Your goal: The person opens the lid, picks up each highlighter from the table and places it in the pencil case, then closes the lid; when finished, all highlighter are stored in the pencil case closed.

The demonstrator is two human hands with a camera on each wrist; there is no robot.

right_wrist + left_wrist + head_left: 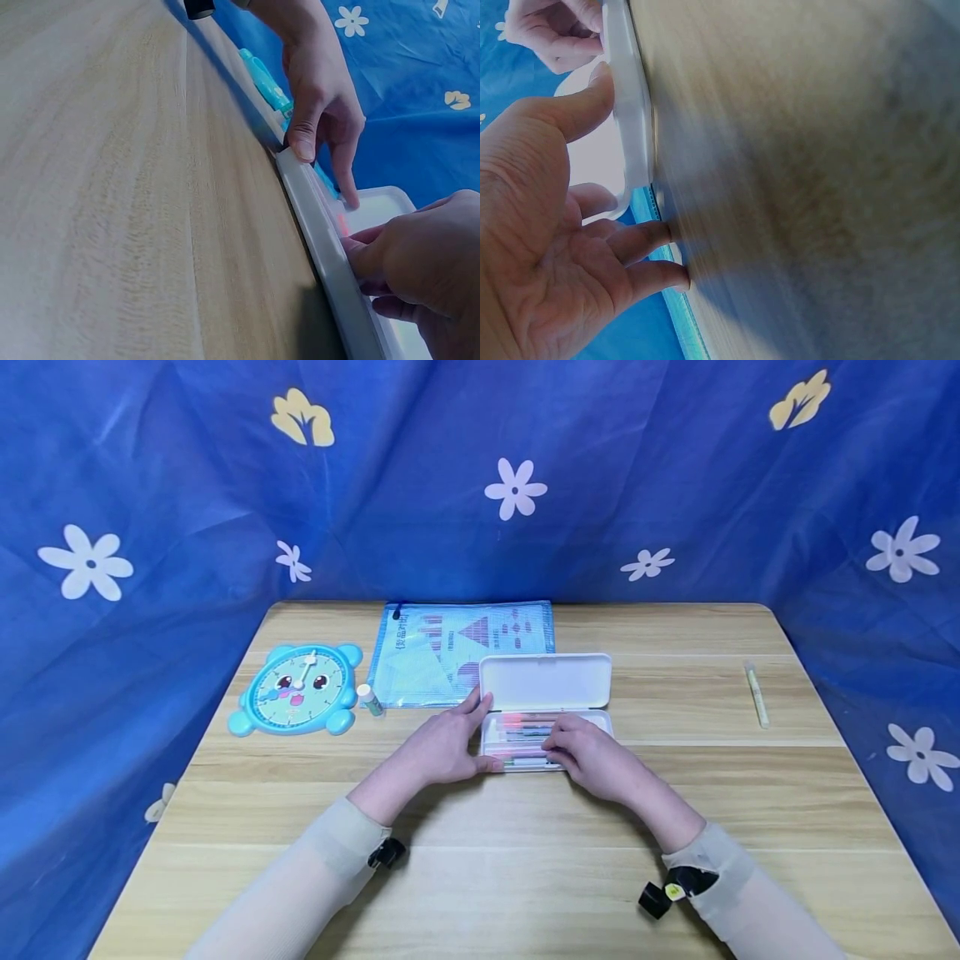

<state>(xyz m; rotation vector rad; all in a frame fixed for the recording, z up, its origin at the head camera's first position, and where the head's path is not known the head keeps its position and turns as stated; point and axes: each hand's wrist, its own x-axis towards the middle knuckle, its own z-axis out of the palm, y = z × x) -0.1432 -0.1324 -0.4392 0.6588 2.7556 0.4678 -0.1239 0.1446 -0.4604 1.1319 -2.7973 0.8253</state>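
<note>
A white pencil case [545,683] lies with its lid raised, and several pens [522,727] rest side by side in its base. My left hand [453,745] holds the case's left end, thumb at the front edge and index finger near the hinge; its other fingertips reach down beside the case in the left wrist view. My right hand [597,763] dips into the right half of the base with bent fingers, fingertips right at the pens. Its grip is hidden, so I cannot tell whether it pinches a pen.
Behind the case lies a blue mesh zip pouch [420,668]. To the left are a blue toy clock [303,689] and a glue stick [370,700]. A pale capped pen [757,695] lies far right on the wooden table [480,877]. A blue flowered cloth [420,510] hangs behind.
</note>
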